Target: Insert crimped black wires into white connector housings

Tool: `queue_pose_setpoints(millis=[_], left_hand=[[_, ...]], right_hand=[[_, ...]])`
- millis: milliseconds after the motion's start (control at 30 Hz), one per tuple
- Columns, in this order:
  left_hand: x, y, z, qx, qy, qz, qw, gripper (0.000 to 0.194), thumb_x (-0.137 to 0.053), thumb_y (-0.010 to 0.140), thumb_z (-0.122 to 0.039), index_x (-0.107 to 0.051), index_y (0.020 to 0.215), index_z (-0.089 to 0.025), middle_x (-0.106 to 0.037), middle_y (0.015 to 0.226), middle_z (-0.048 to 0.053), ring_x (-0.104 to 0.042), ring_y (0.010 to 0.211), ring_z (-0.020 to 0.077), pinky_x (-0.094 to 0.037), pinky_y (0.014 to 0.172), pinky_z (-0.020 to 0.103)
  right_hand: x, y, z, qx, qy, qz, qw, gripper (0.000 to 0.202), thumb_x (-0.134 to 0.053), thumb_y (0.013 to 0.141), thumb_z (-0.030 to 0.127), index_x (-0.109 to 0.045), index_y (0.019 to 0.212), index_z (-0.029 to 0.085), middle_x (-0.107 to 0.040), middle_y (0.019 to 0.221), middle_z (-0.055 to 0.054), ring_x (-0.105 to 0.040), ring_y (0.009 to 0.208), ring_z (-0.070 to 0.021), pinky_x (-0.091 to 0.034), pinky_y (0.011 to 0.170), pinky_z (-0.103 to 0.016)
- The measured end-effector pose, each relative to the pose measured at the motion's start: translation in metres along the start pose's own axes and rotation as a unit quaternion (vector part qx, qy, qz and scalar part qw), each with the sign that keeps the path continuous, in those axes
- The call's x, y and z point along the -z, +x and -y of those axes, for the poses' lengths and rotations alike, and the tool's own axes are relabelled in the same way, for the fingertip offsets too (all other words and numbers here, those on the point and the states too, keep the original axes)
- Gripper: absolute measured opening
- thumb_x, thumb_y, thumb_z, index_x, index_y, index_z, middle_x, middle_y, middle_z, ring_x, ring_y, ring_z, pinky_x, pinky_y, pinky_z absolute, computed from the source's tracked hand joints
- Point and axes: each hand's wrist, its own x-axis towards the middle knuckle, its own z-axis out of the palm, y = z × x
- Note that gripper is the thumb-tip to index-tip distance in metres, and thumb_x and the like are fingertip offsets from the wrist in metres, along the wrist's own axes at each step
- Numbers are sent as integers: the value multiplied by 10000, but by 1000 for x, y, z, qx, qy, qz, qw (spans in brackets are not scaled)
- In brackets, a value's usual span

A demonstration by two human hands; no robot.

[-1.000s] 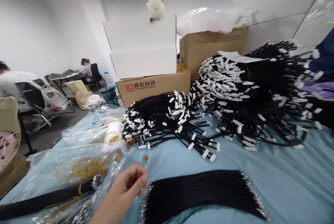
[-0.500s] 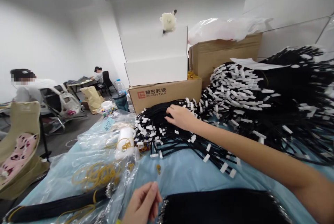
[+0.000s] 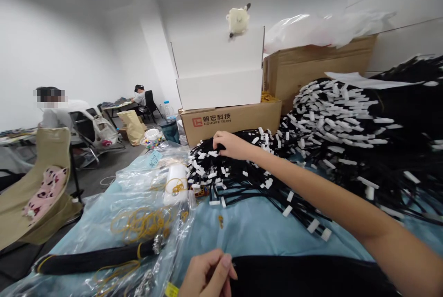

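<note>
A spread pile of black cables with white connectors [image 3: 238, 165] lies on the blue-covered table. Over the far part of it, my right hand [image 3: 230, 145] has its fingers closed, with black cable between thumb and forefinger. My left hand [image 3: 209, 275] is low in the picture, thumb pressed on curled fingers; whatever they hold, if anything, is hidden. Close against its fingertips is the left end of a flat bundle of black cables [image 3: 304, 275], cut off by the picture's lower edge.
Clear plastic bags with yellow rubber bands [image 3: 143, 223] and a tied black cable bundle [image 3: 97, 258] are at left. Behind the pile stands a cardboard box [image 3: 238, 121] under white boxes [image 3: 219, 89]. A large cable stack [image 3: 339, 114] rises at right. Two people sit farther back.
My view has turned left, so everything sits farther right in the picture. My right hand has moved toward the pile's far left part, and its fingers have closed. My left hand stays beside the flat bundle.
</note>
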Motion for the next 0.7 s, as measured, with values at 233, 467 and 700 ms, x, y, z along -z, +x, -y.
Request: queue_pose_setpoints(millis=[233,467,700], left_hand=[[-1,-2,-10,-3,3,15,1000,685,-437,613,-842,-572,626,-170,-451,466,-45,-411,456,100,-311,506,227],[-1,-4,-11,5,11,7,1000,703,-429,602,-852,-586,649,-168,-450,482,-46,-425,479,103,-323,510,224],[0,-1,1,-2,18,0,1000,673,-463,641,-813,-640,663,-164,-476,486,-42,-449,482,98,-356,513,215]], right_hand=[[31,5,-29,-23,63,61,996,288,-561,902,340,-565,1092,123,-594,1024,-66,-592,887,-164,-510,775,-356],[37,27,-41,-45,26,157,986,249,-570,898,332,-598,1024,119,-612,964,-52,-599,826,-145,-516,741,-333],[24,32,-46,-135,-96,130,978,291,-551,909,317,-568,1134,132,-566,1150,-97,-567,1016,-200,-483,871,-412]])
